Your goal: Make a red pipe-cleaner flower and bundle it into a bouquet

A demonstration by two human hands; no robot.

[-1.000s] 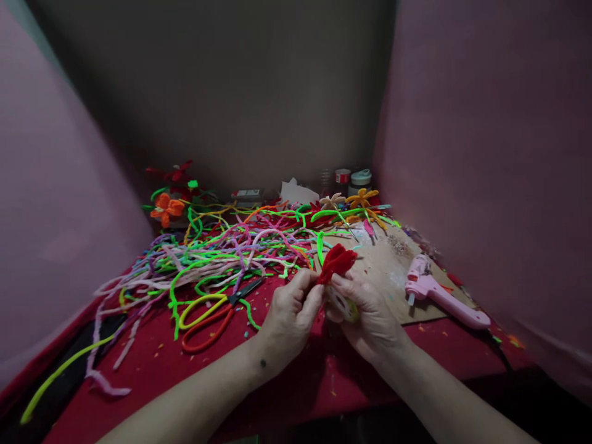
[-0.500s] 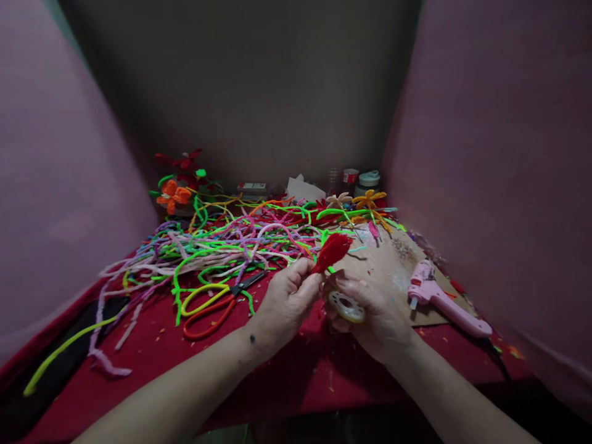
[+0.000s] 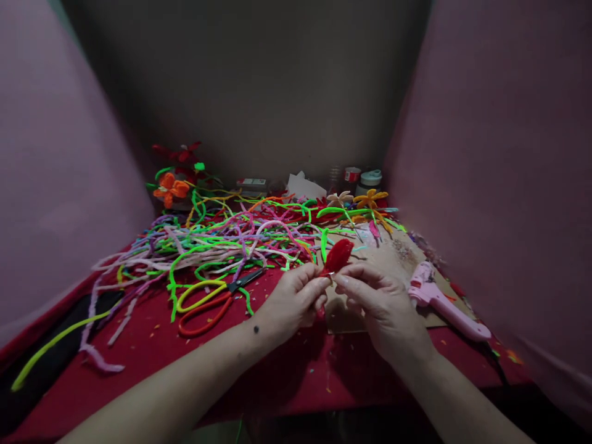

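Between the thumb and fingers of my left hand (image 3: 303,293) is the base of a red fuzzy pipe-cleaner petal (image 3: 339,256), its rounded end pointing up and right. My right hand (image 3: 370,293) is closed in a pinch right beside that base. A small pale, shiny bit, looking like clear tape (image 3: 331,275), shows between the fingertips of both hands. The roll it comes from does not show; my right palm may hide it. Left of my hands lie scissors (image 3: 208,302) with one yellow and one red handle.
A tangled heap of colourful pipe cleaners (image 3: 231,240) covers the back left of the red cloth (image 3: 152,364). On the right, a pink glue gun (image 3: 444,302) lies partly on a cardboard sheet (image 3: 393,265). Finished flowers (image 3: 171,189) and a lidded jar (image 3: 370,179) stand behind.
The tape roll that showed in my right hand is out of sight. My right fingers have come up to the petal's base, and the petal has shifted slightly right and down.
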